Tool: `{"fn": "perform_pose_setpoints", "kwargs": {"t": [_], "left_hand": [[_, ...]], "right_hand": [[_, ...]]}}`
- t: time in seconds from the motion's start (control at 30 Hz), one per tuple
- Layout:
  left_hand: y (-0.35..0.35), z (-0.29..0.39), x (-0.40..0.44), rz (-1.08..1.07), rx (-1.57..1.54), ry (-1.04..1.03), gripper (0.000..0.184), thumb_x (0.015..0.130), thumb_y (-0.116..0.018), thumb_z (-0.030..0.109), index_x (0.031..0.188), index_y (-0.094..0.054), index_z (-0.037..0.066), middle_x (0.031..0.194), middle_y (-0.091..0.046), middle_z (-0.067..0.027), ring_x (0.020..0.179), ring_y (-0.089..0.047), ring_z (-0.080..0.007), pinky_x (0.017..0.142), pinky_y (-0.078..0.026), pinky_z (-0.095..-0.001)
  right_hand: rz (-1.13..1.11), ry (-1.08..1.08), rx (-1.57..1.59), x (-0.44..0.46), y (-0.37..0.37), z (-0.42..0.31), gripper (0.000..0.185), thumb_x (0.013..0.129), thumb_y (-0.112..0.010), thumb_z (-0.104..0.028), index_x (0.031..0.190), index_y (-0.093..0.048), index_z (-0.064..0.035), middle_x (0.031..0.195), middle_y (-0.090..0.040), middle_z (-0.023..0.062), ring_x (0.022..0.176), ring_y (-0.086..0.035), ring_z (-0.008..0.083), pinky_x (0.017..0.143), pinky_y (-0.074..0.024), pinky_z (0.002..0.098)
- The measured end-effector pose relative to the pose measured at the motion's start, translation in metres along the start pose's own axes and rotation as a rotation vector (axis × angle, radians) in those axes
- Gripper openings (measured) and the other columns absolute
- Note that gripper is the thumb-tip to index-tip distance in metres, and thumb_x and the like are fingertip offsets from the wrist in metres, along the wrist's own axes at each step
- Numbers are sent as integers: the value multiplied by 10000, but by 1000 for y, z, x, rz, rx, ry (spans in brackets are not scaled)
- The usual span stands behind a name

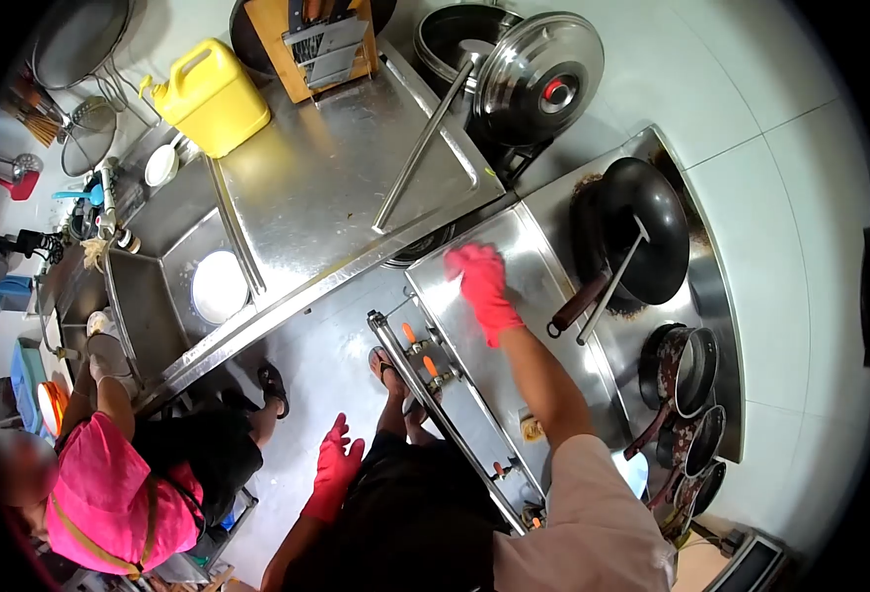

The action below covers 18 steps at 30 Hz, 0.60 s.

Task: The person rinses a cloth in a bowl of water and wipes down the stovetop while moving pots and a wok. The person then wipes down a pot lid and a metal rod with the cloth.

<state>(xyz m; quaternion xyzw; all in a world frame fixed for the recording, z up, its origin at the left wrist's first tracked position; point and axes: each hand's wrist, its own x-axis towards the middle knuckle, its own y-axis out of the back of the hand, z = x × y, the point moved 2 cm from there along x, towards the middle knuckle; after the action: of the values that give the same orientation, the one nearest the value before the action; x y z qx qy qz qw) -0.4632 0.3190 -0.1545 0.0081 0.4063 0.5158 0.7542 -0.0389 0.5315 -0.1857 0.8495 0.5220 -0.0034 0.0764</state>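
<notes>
My right hand [482,288], in a pinkish-red rubber glove, is over the bare steel front ledge [499,252] of the stove, near its left end. Its fingers are smeared by motion, so I cannot tell whether they touch the steel or hold anything. Lower down, my left hand [336,469], gloved the same way, hangs beside my body with fingers apart and nothing in it. Beyond the ledge, a black wok [657,232] rests tilted on the stove with a metal-handled utensil [612,281] in it. Orange-handled valves [430,366] line the stove's front rail.
Small pans [693,370] sit along the stove's right side. A steel counter [306,178] carries a yellow jug [213,99], a knife block [311,49] and a long metal bar [420,148]. A lidded pot [538,79] stands behind. At the sink [149,296], a person in pink [119,493] works.
</notes>
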Motion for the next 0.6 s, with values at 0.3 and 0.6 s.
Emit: {"fn": "perform_pose_setpoints", "kwargs": {"t": [0.3,0.6], "left_hand": [[-7,19,26,-21,35,-112,738,895,-702,139,1542,-354,70,1354,-581,-196,1060,-623,-266,884,-544,-391],[-18,58,42,-101,81,-231,677,905,-685,160,1507,-401,37,1299,-608,-208,1065,-632,-282,892,-534,-392]], "right_hand": [[404,533,-817,26,78,-17,88,871,-674,-138,833,-729,-80,728,-684,48,658,-634,198,665,-493,341],[-419,420,-1005,-52,-6,-24,157,758,-674,-238,841,-733,-358,1010,-657,-132,1030,-516,187,923,-386,397]]}}
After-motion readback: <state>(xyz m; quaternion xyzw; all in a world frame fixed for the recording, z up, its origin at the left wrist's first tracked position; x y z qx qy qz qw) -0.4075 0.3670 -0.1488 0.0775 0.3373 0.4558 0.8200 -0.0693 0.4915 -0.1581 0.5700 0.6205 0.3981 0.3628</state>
